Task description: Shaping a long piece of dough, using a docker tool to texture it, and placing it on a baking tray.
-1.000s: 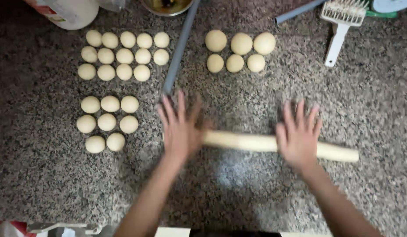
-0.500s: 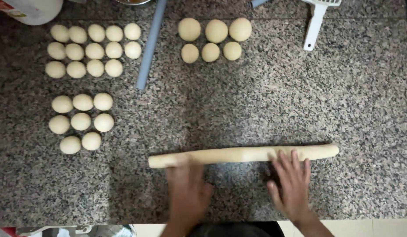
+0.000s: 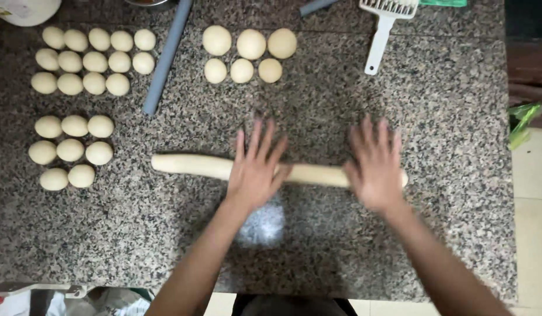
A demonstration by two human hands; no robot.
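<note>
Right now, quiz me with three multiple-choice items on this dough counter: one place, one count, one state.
1. Where is the white scraper?
A. top right of the granite counter
B. bottom left
C. under the dough rope

2. How many dough balls are in the top middle group?
A. four
B. six
C. nine

3. How do both hands lie?
A. fists closed
B. flat, fingers spread on the rope
C. lifted off it

Answers:
1. A: it lies by the far right edge.
2. B: two rows of three.
3. B: left hand and right hand press palms down.
</note>
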